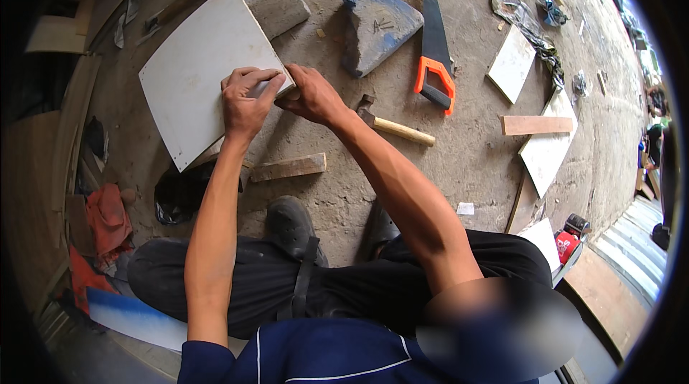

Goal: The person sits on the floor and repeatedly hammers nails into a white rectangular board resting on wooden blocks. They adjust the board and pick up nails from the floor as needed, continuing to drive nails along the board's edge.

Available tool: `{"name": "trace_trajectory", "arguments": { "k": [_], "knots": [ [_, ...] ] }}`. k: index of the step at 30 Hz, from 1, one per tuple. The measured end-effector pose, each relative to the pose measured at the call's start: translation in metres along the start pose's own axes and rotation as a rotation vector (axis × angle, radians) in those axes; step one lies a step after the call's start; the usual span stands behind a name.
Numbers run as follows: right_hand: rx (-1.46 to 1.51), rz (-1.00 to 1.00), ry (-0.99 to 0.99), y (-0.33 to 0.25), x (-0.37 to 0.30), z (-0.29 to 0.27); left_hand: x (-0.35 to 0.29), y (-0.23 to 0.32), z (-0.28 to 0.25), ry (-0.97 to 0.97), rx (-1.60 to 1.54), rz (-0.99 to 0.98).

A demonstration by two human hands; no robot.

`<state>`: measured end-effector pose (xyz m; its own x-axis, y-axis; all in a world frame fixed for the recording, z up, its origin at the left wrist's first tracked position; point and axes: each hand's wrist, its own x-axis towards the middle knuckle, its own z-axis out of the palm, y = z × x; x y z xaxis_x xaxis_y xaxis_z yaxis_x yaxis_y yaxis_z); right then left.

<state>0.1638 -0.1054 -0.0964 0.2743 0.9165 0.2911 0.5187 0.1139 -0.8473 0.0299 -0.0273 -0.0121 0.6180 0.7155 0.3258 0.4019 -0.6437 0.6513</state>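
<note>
A white board (194,61) with small holes near its corners is tilted in front of me, left of the middle. My left hand (246,102) rests on its near right corner, thumb and fingers pinched together. Whatever is between those fingertips is too small or hidden to make out. At the same corner, my right hand (313,95) grips the board's edge, with some of its fingers hidden below. Beside my right forearm a hammer (402,130) with a wooden handle lies on the floor. Several nails (384,24) lie on a blue-stained concrete block (366,43).
Another concrete block (276,7) stands behind the board. A handsaw (435,39) with an orange and black handle lies at the right. A short wood offcut (288,167) is near my shoes. White board pieces (512,62) and a brown wood strip (537,125) lie farther right.
</note>
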Motion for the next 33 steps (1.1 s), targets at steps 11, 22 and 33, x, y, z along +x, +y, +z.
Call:
{"name": "trace_trajectory", "arguments": {
  "k": [11, 22, 33],
  "knots": [
    [0.018, -0.008, 0.008, -0.008, 0.001, -0.004, 0.001, -0.001, 0.002, 0.050, -0.075, 0.016],
    [0.047, 0.065, -0.058, -0.016, 0.004, -0.008, 0.001, 0.000, 0.001, 0.069, -0.077, 0.039],
    [0.062, 0.063, -0.097, -0.014, 0.006, -0.006, 0.001, -0.003, 0.003, 0.099, -0.107, 0.040]
  ]
}}
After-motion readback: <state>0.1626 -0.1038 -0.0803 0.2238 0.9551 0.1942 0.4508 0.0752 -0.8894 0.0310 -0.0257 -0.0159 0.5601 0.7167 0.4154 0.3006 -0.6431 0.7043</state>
